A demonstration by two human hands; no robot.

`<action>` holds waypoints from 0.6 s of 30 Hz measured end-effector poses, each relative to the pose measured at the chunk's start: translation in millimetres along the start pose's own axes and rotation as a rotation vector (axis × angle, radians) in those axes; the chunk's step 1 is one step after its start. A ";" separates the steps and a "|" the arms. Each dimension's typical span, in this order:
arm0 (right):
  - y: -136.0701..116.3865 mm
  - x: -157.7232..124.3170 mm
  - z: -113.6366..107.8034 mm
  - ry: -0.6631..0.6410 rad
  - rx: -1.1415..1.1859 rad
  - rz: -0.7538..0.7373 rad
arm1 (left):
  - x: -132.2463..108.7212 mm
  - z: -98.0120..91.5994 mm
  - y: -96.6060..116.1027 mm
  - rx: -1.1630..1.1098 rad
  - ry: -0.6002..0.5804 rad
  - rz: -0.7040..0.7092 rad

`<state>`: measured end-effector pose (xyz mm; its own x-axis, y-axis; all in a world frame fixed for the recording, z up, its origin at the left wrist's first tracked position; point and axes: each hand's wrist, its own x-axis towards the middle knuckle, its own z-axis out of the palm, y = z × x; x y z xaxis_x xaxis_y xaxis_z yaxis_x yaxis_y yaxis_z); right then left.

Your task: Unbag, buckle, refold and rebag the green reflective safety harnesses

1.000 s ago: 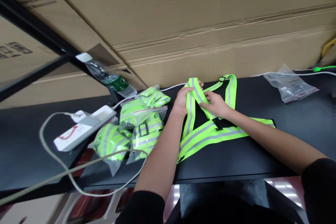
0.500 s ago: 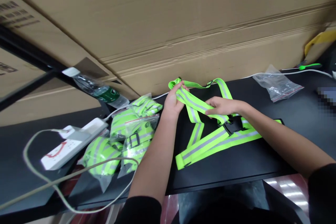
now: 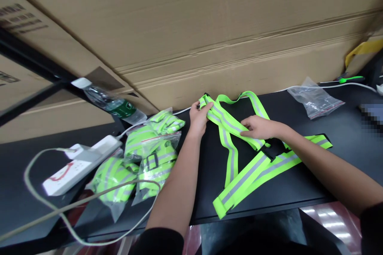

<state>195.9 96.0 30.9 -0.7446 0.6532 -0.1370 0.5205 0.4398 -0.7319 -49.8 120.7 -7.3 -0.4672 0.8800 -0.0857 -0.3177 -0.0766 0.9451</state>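
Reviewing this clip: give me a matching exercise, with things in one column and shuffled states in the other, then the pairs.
Things:
1. left hand
2. right hand
3. buckle
4. power strip

States:
A. white with a red mark
B. holding the far end of the reflective vest
C. lying across the vest's strap
D. black, on the vest

Pairs: 1-B, 2-C, 3-D, 4-A

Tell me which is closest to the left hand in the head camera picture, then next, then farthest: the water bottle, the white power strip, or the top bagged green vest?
From the left hand:
1. Bagged reflective vest, just left of the hand.
2. Plastic water bottle, farther left, by the table's back edge.
3. White power strip, farthest, on the table's left side.
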 end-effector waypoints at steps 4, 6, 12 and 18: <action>-15.1 13.8 -0.2 0.357 -0.133 -0.054 | -2.8 3.1 -7.5 0.031 0.011 0.088; -23.6 35.3 -0.5 0.562 -0.167 -0.073 | -5.1 7.0 -10.4 0.054 -0.011 0.123; -28.5 110.2 3.5 0.584 -0.089 0.001 | -8.9 11.0 -13.5 0.126 -0.095 0.189; -6.2 119.3 17.2 0.691 -0.008 0.030 | -11.5 6.5 -9.6 0.131 -0.178 0.208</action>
<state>96.7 160.6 7.6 -0.2937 0.9071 0.3017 0.5421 0.4180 -0.7290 -36.1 114.4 -13.4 -0.3550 0.9211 0.1598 -0.1159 -0.2130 0.9701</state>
